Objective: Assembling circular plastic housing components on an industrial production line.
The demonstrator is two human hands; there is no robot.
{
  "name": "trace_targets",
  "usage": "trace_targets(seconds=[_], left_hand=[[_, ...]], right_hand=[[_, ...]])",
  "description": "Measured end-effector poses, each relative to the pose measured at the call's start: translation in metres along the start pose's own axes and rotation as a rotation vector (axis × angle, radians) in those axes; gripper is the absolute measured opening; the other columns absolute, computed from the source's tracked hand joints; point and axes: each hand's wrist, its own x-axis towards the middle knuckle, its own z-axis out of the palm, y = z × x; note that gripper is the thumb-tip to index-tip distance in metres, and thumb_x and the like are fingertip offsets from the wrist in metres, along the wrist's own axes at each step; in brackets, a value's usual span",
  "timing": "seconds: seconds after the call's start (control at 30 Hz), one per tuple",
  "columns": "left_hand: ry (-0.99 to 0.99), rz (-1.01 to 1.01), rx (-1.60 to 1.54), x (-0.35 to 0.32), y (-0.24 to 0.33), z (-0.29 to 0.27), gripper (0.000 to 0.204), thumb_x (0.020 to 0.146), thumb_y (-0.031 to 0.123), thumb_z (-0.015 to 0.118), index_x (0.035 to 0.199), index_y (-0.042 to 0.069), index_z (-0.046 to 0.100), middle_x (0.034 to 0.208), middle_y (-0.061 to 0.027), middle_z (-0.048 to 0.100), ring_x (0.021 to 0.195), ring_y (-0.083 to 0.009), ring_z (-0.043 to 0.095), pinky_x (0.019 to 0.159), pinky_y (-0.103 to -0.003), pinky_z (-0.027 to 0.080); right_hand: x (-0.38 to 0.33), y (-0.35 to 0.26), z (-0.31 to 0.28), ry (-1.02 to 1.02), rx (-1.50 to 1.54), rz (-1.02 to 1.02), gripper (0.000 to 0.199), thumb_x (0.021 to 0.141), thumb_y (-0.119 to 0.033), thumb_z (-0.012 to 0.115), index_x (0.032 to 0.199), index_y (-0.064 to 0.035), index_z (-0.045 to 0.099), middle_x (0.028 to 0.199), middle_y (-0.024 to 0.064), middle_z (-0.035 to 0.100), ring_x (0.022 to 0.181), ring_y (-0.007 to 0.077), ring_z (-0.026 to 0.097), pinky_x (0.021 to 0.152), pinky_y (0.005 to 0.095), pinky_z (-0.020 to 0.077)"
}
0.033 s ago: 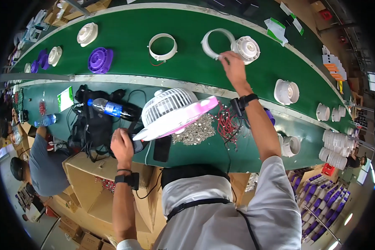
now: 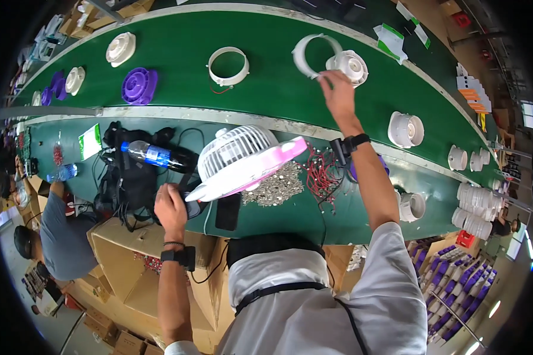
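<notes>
Ring [image 2: 299, 57] shifts closer to the hub [image 2: 348, 67]

Since the earlier frame, the ring has slid rightward and a little away from the person, and the right hand [image 2: 339, 94] has moved with it. The ring's right side now overlaps the white hub's left edge from this viewpoint. The two seem to be still separate parts, only brought side by side, so I judge them not joined.

The ring is on the far side of the green belt [image 2: 177, 65], right of centre. It stands tilted, its hole facing up and toward the right. Being round, it has no long axis; the oval it shows slants from lower left to upper right.

The right hand's grip is nearly closed, fingertips at the ring's near edge beside the hub; blur hides whether they pinch the ring or only touch it.

The left hand [image 2: 170, 204] rests with fingers curled by the left tip of the white and pink fan [image 2: 243, 168], above the near surface [image 2: 266, 222]; I cannot tell whether its grip has hold of anything. The fan's long axis runs from that tip up to the right, cage facing away from the person.
</notes>
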Motion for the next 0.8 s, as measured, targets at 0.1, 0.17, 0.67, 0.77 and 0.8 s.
trace_targets(seconds=[0.1,0.17,0.67,0.77,0.8], left_hand=[[-0.047,-0.006,-0.006,0.001,0.003,0.001,0.030,0.102,0.016,0.041,0.089,0.000,0.062,0.085,-0.0188,0.064,0.081,-0.0407,0.061,0.071,-0.047,0.048],[-0.048,-0.004,-0.015,0.000,0.002,0.001,0.031,0.102,0.016,0.041,0.088,-0.001,0.061,0.084,-0.0191,0.063,0.080,-0.0407,0.060,0.070,-0.047,0.047],[-0.022,0.058,0.036,0.000,0.001,0.002,0.033,0.104,0.017,0.039,0.087,-0.003,0.059,0.080,-0.0194,0.062,0.074,-0.0397,0.060,0.067,-0.045,0.046],[-0.032,0.051,0.015,0.001,0.001,0.002,0.034,0.104,0.018,0.038,0.086,-0.002,0.059,0.080,-0.0195,0.062,0.073,-0.0398,0.059,0.066,-0.046,0.046],[-0.032,0.050,0.015,0.000,0.001,0.002,0.034,0.104,0.018,0.038,0.086,-0.002,0.059,0.080,-0.0195,0.062,0.073,-0.0398,0.059,0.066,-0.046,0.046]], right_hand=[[0.008,0.042,-0.042,0.128,-0.039,0.083,0.014,0.086,-0.011,0.069,0.097,-0.0015,0.072,0.097,0.0167,0.070,0.092,0.0359,0.066,0.083,0.0421,0.0521],[0.011,0.074,-0.048,0.168,-0.057,0.094,0.015,0.087,-0.012,0.069,0.097,-0.0010,0.072,0.095,0.0175,0.070,0.087,0.0358,0.067,0.080,0.0416,0.0536],[0.002,0.136,-0.061,0.007,-0.229,0.339,0.021,0.087,-0.028,0.074,0.095,-0.0078,0.074,0.083,0.0147,0.074,0.077,0.0290,0.074,0.070,0.0374,0.0578],[-0.004,0.143,-0.061,-0.038,-0.263,0.320,0.021,0.087,-0.029,0.074,0.096,-0.0096,0.075,0.083,0.0148,0.074,0.077,0.0303,0.074,0.070,0.0381,0.0579],[-0.004,0.143,-0.061,-0.038,-0.262,0.319,0.021,0.087,-0.029,0.074,0.096,-0.0096,0.075,0.083,0.0148,0.074,0.077,0.0303,0.074,0.070,0.0381,0.0579]])
